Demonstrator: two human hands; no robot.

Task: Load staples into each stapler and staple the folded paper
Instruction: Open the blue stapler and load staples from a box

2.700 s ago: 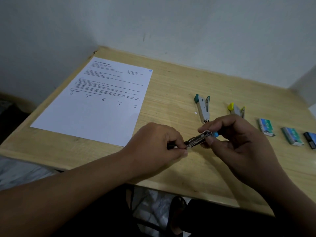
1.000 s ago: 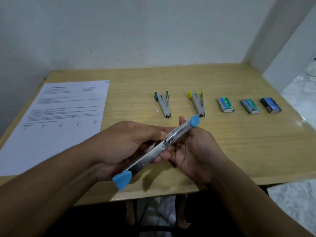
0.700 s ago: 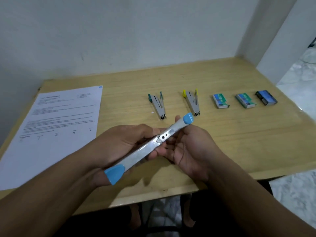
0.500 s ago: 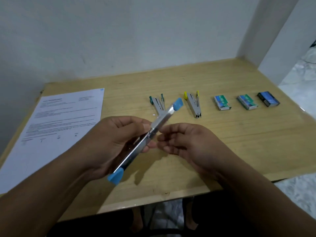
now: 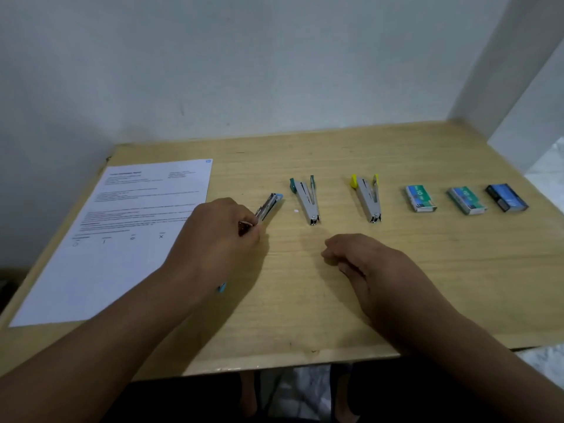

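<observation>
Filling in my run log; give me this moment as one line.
left hand: holds blue stapler at table | right hand: idle, loosely curled | teal stapler, yellow stapler: untouched | paper: flat, unfolded

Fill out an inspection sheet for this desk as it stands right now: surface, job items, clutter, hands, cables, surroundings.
Surface: wooden desk, pale grain, set in a corner.
Job's things: blue stapler, opened out flat, under the left hand; green stapler and yellow stapler lying apart in a row; three staple boxes to their right; printed sheet of paper flat at the left, not folded.
Clutter: small white speck beside the green stapler.
Hands: left hand grips the blue stapler; right hand rests on the desk, loosely curled, holding nothing.
Cables: nothing seen.
Surroundings: white walls behind and at right; tiled floor beyond.
</observation>
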